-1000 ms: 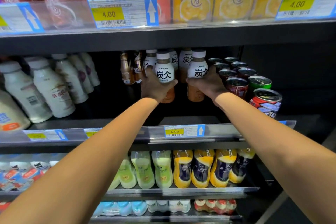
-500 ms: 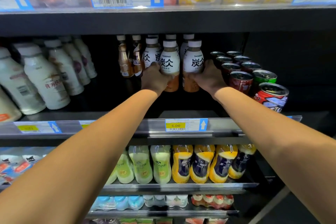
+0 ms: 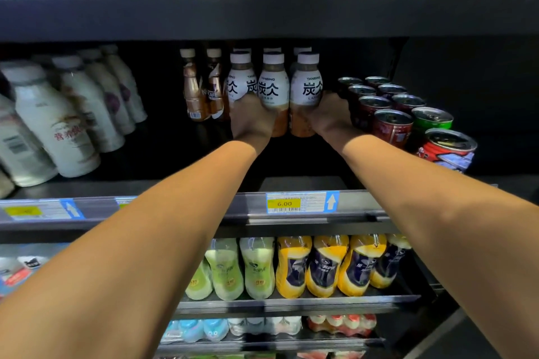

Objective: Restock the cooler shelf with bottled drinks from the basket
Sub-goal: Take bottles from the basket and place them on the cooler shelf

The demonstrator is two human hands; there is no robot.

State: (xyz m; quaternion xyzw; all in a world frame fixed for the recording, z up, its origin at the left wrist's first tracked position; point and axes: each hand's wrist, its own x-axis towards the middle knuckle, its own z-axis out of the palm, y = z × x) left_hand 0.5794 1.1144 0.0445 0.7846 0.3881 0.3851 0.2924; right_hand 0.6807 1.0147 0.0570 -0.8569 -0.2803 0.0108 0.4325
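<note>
Left hand [image 3: 252,119] grips one white-labelled bottle [image 3: 239,87]; right hand [image 3: 329,115] is wrapped around another bottle [image 3: 306,96]. Both stand upright mid-shelf [image 3: 303,183], well back from its front edge. Recommend sliding them squarely rearward, clear of the cans [image 3: 392,125] just beside.

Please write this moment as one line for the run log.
phase: placing | left hand: on TANBING bottles | right hand: on rightmost bottle | cans: beside

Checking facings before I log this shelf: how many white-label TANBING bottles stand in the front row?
3: left bottle behind the left hand, middle bottle between the hands, right bottle by the right hand. More caps show behind.
</note>
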